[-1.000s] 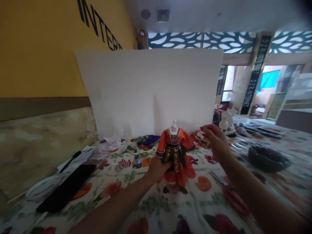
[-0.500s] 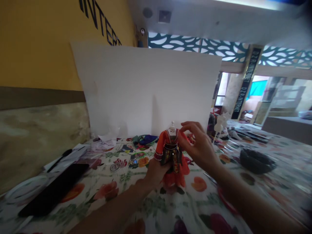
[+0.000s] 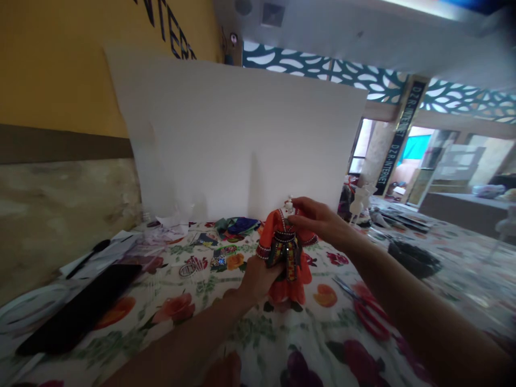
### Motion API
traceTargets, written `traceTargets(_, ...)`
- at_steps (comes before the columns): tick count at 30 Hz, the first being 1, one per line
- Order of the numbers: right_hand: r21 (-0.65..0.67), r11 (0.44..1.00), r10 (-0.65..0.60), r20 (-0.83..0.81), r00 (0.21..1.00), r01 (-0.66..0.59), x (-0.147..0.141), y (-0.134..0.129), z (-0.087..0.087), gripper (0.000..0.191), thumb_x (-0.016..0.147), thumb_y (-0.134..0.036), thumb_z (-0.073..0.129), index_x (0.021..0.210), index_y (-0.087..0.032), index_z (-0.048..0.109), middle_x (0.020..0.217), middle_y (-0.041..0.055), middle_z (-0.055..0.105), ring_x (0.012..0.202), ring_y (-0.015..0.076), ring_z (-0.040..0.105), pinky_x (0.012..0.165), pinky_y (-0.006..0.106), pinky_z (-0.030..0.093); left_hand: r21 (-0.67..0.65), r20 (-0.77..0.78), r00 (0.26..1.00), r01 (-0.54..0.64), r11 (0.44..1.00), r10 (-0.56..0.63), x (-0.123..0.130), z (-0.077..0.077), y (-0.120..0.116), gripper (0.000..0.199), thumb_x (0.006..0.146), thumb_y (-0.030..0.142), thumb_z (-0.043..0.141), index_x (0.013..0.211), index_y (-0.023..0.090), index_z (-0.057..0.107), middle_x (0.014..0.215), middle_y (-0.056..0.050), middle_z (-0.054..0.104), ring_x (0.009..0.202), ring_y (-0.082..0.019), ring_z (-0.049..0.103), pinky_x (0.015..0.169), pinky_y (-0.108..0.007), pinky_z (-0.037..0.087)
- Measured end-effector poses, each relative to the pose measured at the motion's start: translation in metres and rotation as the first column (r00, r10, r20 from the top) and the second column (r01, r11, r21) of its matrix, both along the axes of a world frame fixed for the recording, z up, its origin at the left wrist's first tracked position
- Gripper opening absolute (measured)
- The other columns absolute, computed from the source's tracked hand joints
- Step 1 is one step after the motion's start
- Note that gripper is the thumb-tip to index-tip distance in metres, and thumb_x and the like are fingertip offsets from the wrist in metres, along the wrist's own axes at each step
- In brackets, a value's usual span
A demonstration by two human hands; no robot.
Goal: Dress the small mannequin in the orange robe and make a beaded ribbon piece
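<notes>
Your L hand [image 3: 258, 279] clenches orange doll dress [image 3: 292, 290] near front-ctr of floral tabletop [image 3: 258, 344]; R fingers [image 3: 300, 212] pinch its neckline, red-handled scissors [image 3: 366, 317] nearby.

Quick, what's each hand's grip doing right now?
Left hand: closed, holding the orange miniature dress.
Right hand: fingers at its collar, grip unclear.

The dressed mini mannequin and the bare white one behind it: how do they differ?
The front mini mannequin wears an orange dress with a dark patterned sash, while the rear white mannequin stands bare. The left hand holds the front mannequin and the right hand reaches its neck, but no hand touches the rear mannequin. Both are upright with white tops.
</notes>
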State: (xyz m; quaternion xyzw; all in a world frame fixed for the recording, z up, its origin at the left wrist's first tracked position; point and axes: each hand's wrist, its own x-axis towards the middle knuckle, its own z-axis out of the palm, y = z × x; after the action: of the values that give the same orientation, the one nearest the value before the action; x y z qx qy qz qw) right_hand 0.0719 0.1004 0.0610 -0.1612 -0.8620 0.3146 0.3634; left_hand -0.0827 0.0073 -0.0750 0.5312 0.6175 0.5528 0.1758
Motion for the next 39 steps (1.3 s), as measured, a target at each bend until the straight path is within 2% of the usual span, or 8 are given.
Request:
traceTargets(3,-0.020,1.000,0.004,-0.009,1.000,-0.004,-0.002,0.001,-0.003,0.034,0.086,-0.044,0.068,0.111,-0.022,0.067,0.093,0.0045,0.069,0.085,0.0211,0.064,0.077,0.039,0.055,-0.002,-0.013,1.000,0.009,1.000,-0.009,-0.001,0.000,0.000,0.019,0.077,0.022,0.070,0.095,0.021,0.075,0.099,-0.001,0.078,0.097,-0.024,0.070,0.092,-0.035,0.053)
traceTargets(9,-0.016,1.000,0.003,-0.017,1.000,-0.004,-0.003,0.003,-0.004,0.030,0.086,-0.044,0.067,0.105,-0.021,0.067,0.092,0.0045,0.070,0.082,0.0195,0.063,0.074,0.037,0.054,0.003,-0.029,0.999,0.016,1.000,-0.016,-0.002,-0.002,0.001,0.025,0.079,0.026,0.071,0.103,0.021,0.074,0.107,-0.002,0.077,0.100,-0.024,0.070,0.091,-0.033,0.053)
traceTargets(19,0.030,0.999,-0.030,-0.037,0.999,0.031,-0.003,0.006,-0.005,0.027,0.086,-0.046,0.066,0.096,-0.021,0.066,0.084,0.0027,0.066,0.076,0.0174,0.060,0.068,0.033,0.050,-0.026,-0.026,1.000,-0.005,1.000,0.005,-0.001,-0.001,0.002,0.023,0.077,0.020,0.069,0.099,0.020,0.075,0.096,-0.001,0.079,0.097,-0.025,0.071,0.084,-0.032,0.055)
traceTargets(27,-0.036,0.998,-0.051,-0.016,0.999,0.050,0.004,-0.005,0.001,0.032,0.091,-0.052,0.058,0.090,-0.023,0.070,0.084,0.0030,0.068,0.075,0.0180,0.060,0.067,0.033,0.048,-0.031,-0.028,1.000,-0.014,0.999,0.013,0.001,0.002,-0.001,0.021,0.078,0.021,0.070,0.098,0.020,0.074,0.097,-0.001,0.079,0.099,-0.024,0.071,0.086,-0.032,0.055)
traceTargets(32,-0.040,0.998,-0.042,-0.019,0.999,0.042,0.005,-0.012,0.000,0.031,0.087,-0.048,0.065,0.105,-0.023,0.069,0.095,0.0049,0.071,0.087,0.0208,0.063,0.075,0.035,0.052,-0.024,-0.035,0.999,-0.032,0.999,0.031,0.002,0.003,-0.001,0.020,0.078,0.023,0.070,0.097,0.019,0.074,0.095,-0.002,0.078,0.094,-0.023,0.071,0.084,-0.031,0.056)
traceTargets(35,-0.005,0.995,-0.100,-0.001,0.995,0.100,0.002,-0.011,-0.002,0.035,0.082,-0.048,0.070,0.103,-0.021,0.068,0.086,0.0043,0.068,0.080,0.0197,0.060,0.068,0.033,0.050,-0.030,-0.049,0.998,-0.042,0.999,0.041,0.002,0.004,-0.002,0.018,0.077,0.023,0.071,0.095,0.019,0.074,0.093,-0.002,0.078,0.094,-0.024,0.071,0.085,-0.032,0.055)
traceTargets(39,0.026,0.993,-0.115,-0.021,0.993,0.116,-0.001,-0.008,-0.001,0.030,0.082,-0.045,0.068,0.095,-0.019,0.066,0.078,0.0022,0.062,0.071,0.0163,0.054,0.060,0.029,0.044,-0.052,-0.057,0.998,-0.036,0.998,0.033,0.001,0.004,-0.002,0.016,0.077,0.021,0.069,0.092,0.018,0.075,0.092,-0.002,0.078,0.093,-0.024,0.070,0.081,-0.030,0.055)
